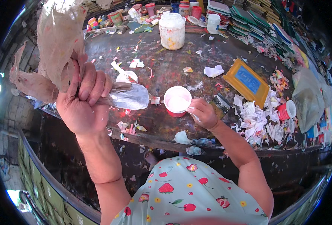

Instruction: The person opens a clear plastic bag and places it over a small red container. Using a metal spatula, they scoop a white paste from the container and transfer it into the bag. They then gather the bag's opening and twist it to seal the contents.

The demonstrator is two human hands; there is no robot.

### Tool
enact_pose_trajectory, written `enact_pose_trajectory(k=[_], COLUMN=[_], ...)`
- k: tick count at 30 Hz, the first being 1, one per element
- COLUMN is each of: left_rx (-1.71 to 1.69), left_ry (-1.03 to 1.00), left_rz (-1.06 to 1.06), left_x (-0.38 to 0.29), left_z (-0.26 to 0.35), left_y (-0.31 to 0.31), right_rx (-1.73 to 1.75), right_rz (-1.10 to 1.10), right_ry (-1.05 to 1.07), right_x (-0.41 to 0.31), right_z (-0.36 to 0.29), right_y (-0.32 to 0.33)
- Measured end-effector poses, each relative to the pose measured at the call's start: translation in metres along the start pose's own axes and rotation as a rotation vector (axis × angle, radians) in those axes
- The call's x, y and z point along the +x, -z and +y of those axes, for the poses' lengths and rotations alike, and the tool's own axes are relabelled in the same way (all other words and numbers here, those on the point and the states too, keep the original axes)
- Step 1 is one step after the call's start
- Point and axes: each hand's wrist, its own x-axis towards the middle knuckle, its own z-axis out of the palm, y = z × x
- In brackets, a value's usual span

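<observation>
My left hand [84,98] is raised at the left, closed around a crumpled, translucent plastic bag [59,42]. Its greyish, stained folds rise above the fist. A clearer, whitish end [132,96] sticks out to the right. My right hand [203,112] grips the right edge of a small red-and-white plastic cup [177,113] at the front of the worktable. White paste or paint [177,101] shows inside the cup. White smears mark the right fingertips. A white lid [127,76] with a pale strip on it lies behind the bag's end.
Paint and paper scraps cover the dark worktable [154,64]. A large white jar [172,33] stands behind the cup. At right are a yellow frame with a blue panel [247,81], crumpled white paper [251,121] and a tipped red cup [286,110]. Stacked sheets [246,24] lie beyond.
</observation>
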Motion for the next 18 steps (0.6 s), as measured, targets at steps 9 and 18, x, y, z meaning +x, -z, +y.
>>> enact_pose_trajectory(k=[9,18], left_rx=[-0.038,-0.109], left_ry=[0.019,0.104], left_rz=[-0.01,-0.052], left_x=[-0.005,0.006], left_z=[0.051,0.094], left_y=[0.069,0.16], right_rx=[-0.458,-0.648], right_rz=[-0.945,-1.164], right_ry=[-0.41,-0.611], right_x=[0.068,0.088], right_z=[-0.016,-0.053], right_y=[0.032,0.005])
